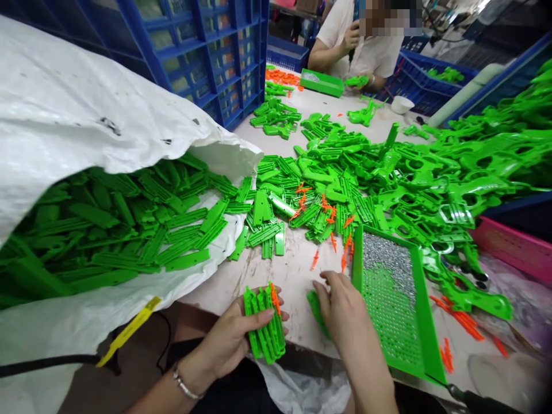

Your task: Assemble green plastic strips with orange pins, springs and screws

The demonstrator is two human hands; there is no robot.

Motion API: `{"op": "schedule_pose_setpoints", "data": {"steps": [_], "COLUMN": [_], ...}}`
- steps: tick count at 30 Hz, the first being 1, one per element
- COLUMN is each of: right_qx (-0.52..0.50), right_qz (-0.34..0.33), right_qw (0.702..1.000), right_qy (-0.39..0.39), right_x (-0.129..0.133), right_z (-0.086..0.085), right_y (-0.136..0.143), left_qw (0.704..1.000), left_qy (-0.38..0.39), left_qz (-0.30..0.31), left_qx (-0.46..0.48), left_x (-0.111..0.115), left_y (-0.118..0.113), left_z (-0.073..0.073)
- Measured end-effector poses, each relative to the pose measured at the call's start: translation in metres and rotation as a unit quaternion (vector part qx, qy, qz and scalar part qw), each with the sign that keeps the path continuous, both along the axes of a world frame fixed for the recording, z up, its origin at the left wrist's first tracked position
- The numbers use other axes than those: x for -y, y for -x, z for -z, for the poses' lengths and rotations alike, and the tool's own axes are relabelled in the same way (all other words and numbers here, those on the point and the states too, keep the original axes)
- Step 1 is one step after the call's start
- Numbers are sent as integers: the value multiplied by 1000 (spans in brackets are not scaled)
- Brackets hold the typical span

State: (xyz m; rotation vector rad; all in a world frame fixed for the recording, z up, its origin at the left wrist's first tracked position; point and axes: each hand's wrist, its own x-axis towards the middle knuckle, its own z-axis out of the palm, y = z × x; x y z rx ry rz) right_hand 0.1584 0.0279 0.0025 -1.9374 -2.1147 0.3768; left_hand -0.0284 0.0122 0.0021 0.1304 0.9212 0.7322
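My left hand (235, 325) is wrapped round a row of long, flat green plastic pieces (264, 333) standing side by side. A small orange plastic part (275, 298) sits at the top of the rightmost one. To the right, my right hand (345, 302) has its fingers bent round one green plastic piece (317, 313) just above the table edge; part of that piece is hidden by the hand. Beside this hand lies a green tray (425, 310) with many small silvery metal parts (388, 259) in it. Several loose orange parts (315, 260) are scattered just beyond my hands.
An open white sack (129, 103) full of green pieces lies at the left. Green toy-gun shells (466, 172) are heaped at the right. A blue crate (207, 57) stands at the back left. Across the table (228, 287) sits another person (332, 46), near a small green tray (321, 83).
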Motion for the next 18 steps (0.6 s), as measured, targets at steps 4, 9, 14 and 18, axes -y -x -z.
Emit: {"op": "schedule_pose_setpoints", "data": {"steps": [4, 9, 14, 18], "right_qx": [38, -81, -268, -272], "right_qz": [-15, -16, -22, -32], "right_qw": [998, 995, 963, 961], "right_qy": [-47, -63, -19, -39], "right_x": [31, 45, 43, 44], "right_z": [20, 14, -24, -27], "right_y": [-5, -3, 26, 34], "left_qw": [1000, 999, 997, 997], "left_qy": [2, -8, -60, -63], "left_qz": [-8, 0, 5, 4], "left_qx": [11, 33, 41, 32], "left_x": [1, 2, 3, 3], "left_y": [-3, -10, -15, -16], "left_z": [-1, 0, -2, -1]}}
